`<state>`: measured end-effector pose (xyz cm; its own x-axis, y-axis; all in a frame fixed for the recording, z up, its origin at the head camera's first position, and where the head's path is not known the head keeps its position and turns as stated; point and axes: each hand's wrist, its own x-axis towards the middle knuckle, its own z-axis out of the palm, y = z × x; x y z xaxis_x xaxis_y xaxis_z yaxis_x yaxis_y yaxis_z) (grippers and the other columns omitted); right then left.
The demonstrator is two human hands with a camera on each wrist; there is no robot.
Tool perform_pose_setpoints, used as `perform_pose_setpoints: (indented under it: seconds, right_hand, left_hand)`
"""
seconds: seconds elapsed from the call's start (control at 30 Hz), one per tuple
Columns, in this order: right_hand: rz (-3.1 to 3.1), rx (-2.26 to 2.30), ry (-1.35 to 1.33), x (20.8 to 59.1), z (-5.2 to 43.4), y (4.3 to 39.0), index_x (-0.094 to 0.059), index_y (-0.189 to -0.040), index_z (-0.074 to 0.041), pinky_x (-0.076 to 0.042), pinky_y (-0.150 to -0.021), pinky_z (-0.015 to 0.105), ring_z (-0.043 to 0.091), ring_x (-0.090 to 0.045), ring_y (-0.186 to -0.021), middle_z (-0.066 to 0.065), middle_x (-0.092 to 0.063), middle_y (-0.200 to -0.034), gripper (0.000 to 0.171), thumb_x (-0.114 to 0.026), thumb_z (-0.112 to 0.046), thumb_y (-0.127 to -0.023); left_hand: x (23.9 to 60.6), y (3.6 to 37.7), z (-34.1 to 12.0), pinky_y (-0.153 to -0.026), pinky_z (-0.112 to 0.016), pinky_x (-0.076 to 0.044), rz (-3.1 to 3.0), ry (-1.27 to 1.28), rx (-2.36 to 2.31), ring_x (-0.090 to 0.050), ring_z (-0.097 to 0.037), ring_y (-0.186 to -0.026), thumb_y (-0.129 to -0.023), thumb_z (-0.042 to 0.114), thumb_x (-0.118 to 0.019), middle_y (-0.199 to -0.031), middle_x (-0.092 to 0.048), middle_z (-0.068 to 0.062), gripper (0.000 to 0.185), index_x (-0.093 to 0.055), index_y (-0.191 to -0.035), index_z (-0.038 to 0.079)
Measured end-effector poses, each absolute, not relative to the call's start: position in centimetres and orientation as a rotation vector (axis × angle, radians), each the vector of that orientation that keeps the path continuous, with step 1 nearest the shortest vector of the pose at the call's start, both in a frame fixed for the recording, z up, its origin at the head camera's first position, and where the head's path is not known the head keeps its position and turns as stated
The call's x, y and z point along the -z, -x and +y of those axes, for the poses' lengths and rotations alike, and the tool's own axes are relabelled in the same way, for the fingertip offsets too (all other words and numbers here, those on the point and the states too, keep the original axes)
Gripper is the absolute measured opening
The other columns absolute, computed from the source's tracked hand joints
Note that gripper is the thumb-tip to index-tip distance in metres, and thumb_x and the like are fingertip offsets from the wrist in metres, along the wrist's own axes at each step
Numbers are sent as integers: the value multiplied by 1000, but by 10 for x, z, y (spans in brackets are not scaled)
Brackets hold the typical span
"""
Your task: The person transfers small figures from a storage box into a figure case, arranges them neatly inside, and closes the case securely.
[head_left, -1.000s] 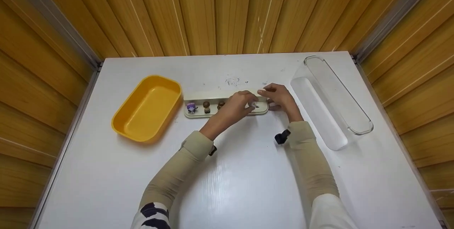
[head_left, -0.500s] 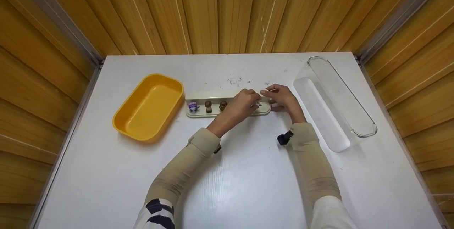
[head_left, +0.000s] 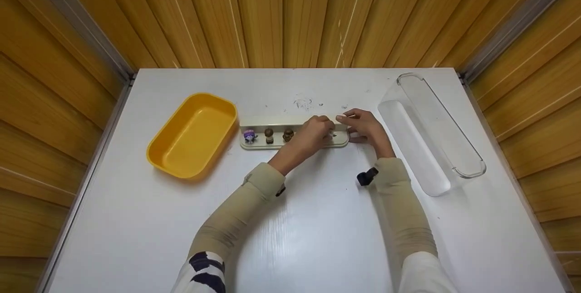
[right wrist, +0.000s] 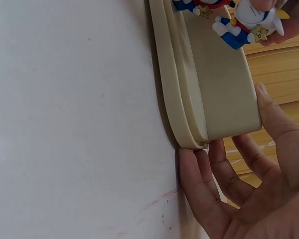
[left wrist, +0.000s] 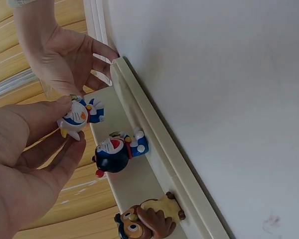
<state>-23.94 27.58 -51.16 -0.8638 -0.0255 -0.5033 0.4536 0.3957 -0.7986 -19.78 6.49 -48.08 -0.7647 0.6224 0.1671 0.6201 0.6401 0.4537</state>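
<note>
A long cream tray (head_left: 277, 125) lies mid-table with small figurines standing in it. My left hand (head_left: 329, 130) pinches a white-and-blue cat figurine (left wrist: 82, 115) just above the tray's right part. A blue cat figurine (left wrist: 117, 152) stands next to it, then a brown one (left wrist: 144, 224). Further left stand another brown figurine (head_left: 269, 135) and a purple one (head_left: 248, 136). My right hand (head_left: 353, 127) grips the tray's right end, its fingers (right wrist: 199, 189) under the rim and the thumb on the back wall.
An empty yellow bin (head_left: 193, 136) sits left of the tray. A clear oblong container (head_left: 435, 125) lies at the right. The white table (head_left: 317, 229) is walled by wooden panels on three sides.
Both hands stay almost where they were. The left hand with the figurine has edged slightly right along the tray.
</note>
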Motion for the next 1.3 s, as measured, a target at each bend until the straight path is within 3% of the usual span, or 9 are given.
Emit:
perform_pose_setpoints:
  seconds: [0.53,0.73,1.0,1.3]
  right_hand:
    - [2213,1422,-329,509,281,242,-51,-141,-8,-59,-84,36,28,-58,-116,16,-50,-144,66,-72,-47,-93]
    - [2186,1442,-344,509,279,243,-51,-142,-9,-59,-87,39,28,-59,-115,16,-52,-140,67,-73,-47,-92]
    - [2147,1510,-400,507,279,239,-52,-140,-11,-59,-89,40,19,-63,-101,9,-58,-123,66,-75,-48,-90]
    - [2183,1488,-383,511,277,239,-54,-139,-11,-59,-88,40,21,-63,-103,10,-58,-125,65,-75,-48,-90]
  left_hand:
    - [489,202,70,-84,-30,-53,2861,-1157,-751,-63,-23,-96,-91,0,-71,-104,-68,-9,15,-74,-105,2]
    - [492,206,69,-87,-30,-53,2856,-1162,-758,-63,-23,-98,-91,1,-72,-107,-68,-10,16,-74,-108,2]
    - [496,211,72,-90,-29,-54,2845,-1149,-703,-66,-21,-103,-93,5,-72,-108,-71,-8,18,-74,-111,4]
    - [496,209,77,-88,-31,-55,2892,-1131,-583,-65,-23,-100,-97,10,-67,-109,-69,-10,19,-76,-112,5]
